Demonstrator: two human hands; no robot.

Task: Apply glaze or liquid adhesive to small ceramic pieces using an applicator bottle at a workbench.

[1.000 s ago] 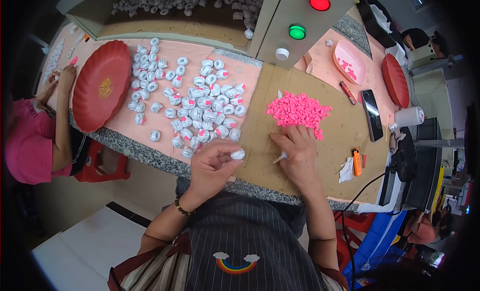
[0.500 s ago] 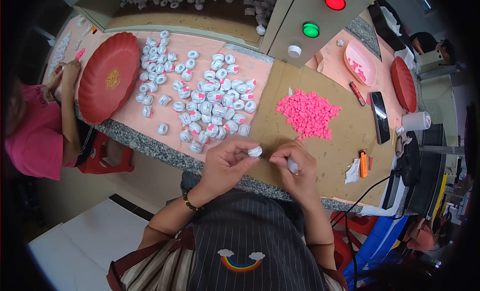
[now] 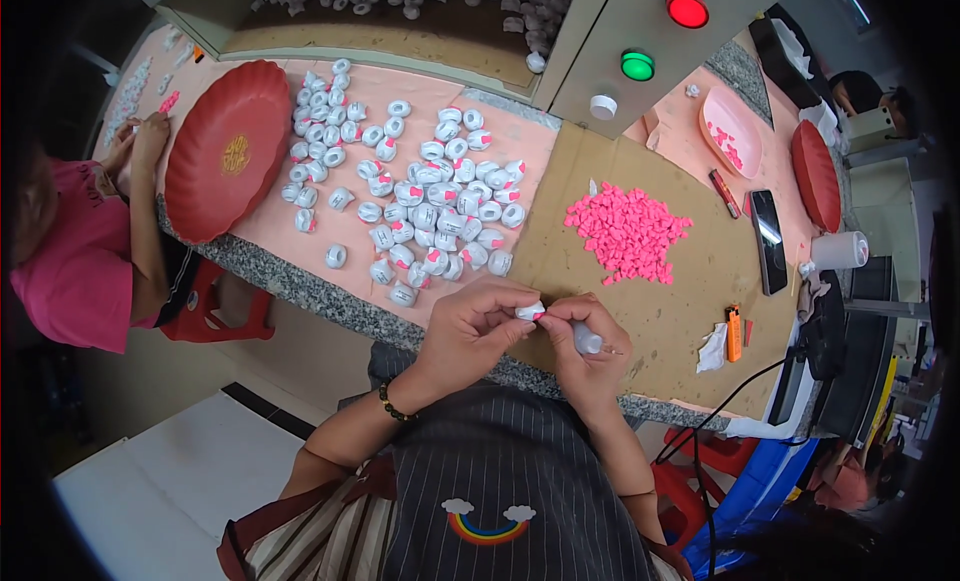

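We pinched 1 small white cap (image 3: 529, 310) with left hand (image 3: 470, 331) and right hand (image 3: 585, 346) fingers. Many caps (image 3: 420, 206) looked done; pink plugs (image 3: 627, 231) remained.

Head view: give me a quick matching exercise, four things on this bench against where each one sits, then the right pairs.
Things:
1. red round tray
2. pile of small pink pieces
3. black phone
4. small white piece

Places:
A. between the fingertips of the left hand and the right hand
B. on the brown cardboard sheet, below the green button
C. far left of the bench, left of the white caps
D. right of the pink pile, near the white cup

Pairs: 1-C, 2-B, 3-D, 4-A
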